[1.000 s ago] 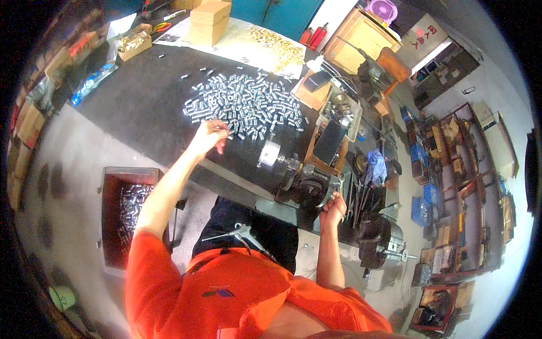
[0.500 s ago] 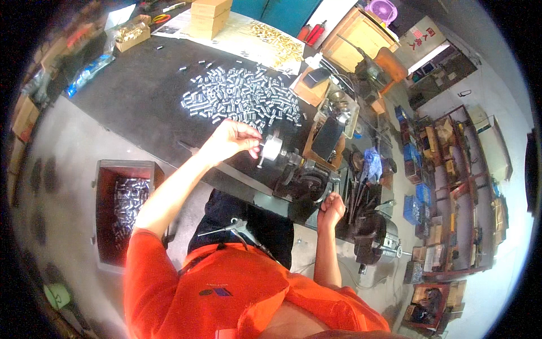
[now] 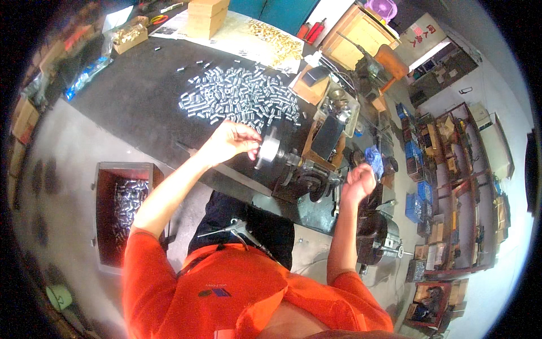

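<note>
On the dark bench's near edge sits a small hand-turned machine (image 3: 307, 179) with a silver round chuck (image 3: 270, 149) at its left end; the chuck's jaws look blurred. My left hand (image 3: 232, 142) is at the chuck's face, thumb and fingers pinched together; what they hold is too small and hidden to name. At the machine's other end, my right hand (image 3: 360, 179) is closed in a fist around what appears to be its crank handle, mostly covered by the fingers. Just beyond my left hand spreads a pile of short silver metal sleeves (image 3: 243, 95).
A reddish bin (image 3: 100, 214) with more silver pieces stands left of me. Brass parts (image 3: 276, 42) lie on white paper at the back, beside stacked cardboard boxes (image 3: 208, 17). An air gun (image 3: 237, 226) rests at my lap. A bench vise (image 3: 375, 231) is at right.
My right hand has swung up and to the right, away from the machine's near side. The chuck's jaws have changed angle. My left hand stays at the chuck.
</note>
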`<state>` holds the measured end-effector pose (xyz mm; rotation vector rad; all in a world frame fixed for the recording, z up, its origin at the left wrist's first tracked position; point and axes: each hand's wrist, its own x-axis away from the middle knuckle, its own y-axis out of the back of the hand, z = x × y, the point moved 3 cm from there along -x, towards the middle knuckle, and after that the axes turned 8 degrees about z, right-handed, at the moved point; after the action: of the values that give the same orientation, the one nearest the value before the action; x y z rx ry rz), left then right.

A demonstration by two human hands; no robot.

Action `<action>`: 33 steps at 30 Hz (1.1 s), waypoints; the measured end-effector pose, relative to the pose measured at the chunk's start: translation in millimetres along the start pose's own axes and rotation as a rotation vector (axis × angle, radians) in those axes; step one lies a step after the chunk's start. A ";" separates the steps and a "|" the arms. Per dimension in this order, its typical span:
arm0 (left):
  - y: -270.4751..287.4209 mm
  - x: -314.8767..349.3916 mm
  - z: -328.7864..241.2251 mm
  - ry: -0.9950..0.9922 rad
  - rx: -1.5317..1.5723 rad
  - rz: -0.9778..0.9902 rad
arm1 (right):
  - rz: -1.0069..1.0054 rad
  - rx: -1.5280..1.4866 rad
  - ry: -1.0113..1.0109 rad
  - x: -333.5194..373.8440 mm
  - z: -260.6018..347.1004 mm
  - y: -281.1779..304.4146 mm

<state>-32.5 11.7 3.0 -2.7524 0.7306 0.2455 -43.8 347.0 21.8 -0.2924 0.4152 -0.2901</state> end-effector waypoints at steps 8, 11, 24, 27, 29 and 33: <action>-2.1 -2.5 5.1 -0.035 -0.021 -0.067 | -0.150 0.100 -0.143 20.4 -96.4 47.6; -1.4 -0.5 3.9 0.000 -0.001 -0.080 | -0.166 -0.020 -0.436 65.9 -76.5 57.3; -2.5 -1.9 2.9 0.016 0.045 -0.064 | 0.118 -0.161 -0.070 28.3 23.3 6.9; -3.2 -1.6 1.4 0.056 0.000 -0.073 | 0.135 -0.187 -0.059 32.9 21.6 7.0; -2.3 0.1 3.2 0.076 0.009 -0.079 | 0.197 -0.223 -0.052 41.8 15.4 21.8; -1.3 2.1 7.4 0.061 0.032 -0.083 | 0.126 -0.200 -0.249 76.7 -8.8 43.8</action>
<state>-30.7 14.2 -4.2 -2.7627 0.6280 0.1313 29.0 359.8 -27.4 -0.4903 0.2155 -0.0867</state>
